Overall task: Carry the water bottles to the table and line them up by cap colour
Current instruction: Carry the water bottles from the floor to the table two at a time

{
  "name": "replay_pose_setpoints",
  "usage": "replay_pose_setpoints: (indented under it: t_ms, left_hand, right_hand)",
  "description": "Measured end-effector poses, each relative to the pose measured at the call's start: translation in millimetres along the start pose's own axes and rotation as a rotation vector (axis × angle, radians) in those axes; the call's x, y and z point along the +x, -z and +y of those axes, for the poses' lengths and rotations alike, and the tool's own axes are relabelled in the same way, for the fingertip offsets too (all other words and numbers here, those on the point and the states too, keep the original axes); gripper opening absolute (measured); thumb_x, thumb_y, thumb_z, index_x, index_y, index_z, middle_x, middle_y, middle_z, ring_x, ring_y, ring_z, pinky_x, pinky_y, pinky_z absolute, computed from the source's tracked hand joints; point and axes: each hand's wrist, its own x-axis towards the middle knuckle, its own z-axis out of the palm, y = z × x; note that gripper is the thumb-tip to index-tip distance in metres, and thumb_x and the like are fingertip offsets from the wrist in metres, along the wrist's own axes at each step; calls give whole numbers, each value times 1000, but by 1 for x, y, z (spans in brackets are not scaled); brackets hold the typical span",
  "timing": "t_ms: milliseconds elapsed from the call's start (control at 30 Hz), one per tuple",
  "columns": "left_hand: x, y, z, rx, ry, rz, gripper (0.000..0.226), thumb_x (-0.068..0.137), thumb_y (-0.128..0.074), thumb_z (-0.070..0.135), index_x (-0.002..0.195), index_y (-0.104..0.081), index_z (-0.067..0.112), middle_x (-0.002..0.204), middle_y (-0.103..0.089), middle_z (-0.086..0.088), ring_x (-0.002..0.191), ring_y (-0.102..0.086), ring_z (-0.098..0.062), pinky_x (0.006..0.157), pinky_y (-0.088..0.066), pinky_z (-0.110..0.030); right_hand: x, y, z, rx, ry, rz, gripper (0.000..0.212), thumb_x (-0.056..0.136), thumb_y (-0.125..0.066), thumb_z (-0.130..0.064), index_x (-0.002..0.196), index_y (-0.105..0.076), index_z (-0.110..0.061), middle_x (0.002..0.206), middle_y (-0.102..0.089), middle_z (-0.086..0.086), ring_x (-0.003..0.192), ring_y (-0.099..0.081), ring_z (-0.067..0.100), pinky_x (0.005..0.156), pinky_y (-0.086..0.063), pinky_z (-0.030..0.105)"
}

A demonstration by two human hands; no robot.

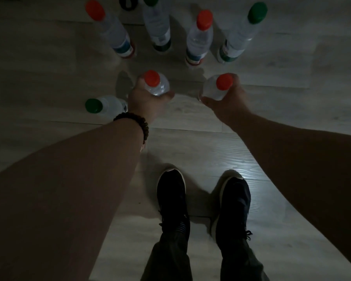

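Note:
Several clear water bottles stand on a pale wood floor in dim light. My left hand [145,100] grips the shoulder of a red-capped bottle [157,85]. My right hand [226,100] grips another red-capped bottle [217,87]. Beyond them stands a row: a red-capped bottle [111,29], a green-capped bottle [156,23], a red-capped bottle [200,35] and a green-capped bottle [241,31]. One more green-capped bottle [103,106] stands just left of my left wrist. No table is in view.
My two dark shoes [171,199] stand on the floor below the hands. A dark object [128,3] lies at the top edge behind the bottle row. A beaded bracelet [136,122] is on my left wrist.

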Motion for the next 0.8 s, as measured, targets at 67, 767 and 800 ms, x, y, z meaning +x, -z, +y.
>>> replay_pose_setpoints:
  t_ms: [67,767,800]
  left_hand:
    - [0,1,-5,48,-39,-36,78,66,-96,46,133,-59,29,122,-66,11,117,-62,-14,108,-49,-37]
    - [-236,114,128,127,-72,-118,56,53,-93,55,99,-64,45,91,-68,38,84,-63,18,83,-55,-19]
    - [-255,129,149,124,-90,-121,59,51,-92,57,102,-65,42,92,-70,32,86,-65,13,85,-55,-21]
  right_hand:
    - [0,1,3,-36,34,6,77,75,-89,-37,136,-44,-31,115,-57,-11,109,-57,15,92,-51,38]
    - [-204,177,-133,-253,157,-186,74,66,-88,-58,125,-55,-29,110,-73,-1,99,-70,22,90,-58,40]
    - [-225,196,-152,-245,157,-183,76,66,-88,-57,128,-56,-27,112,-73,1,101,-70,23,91,-57,37]
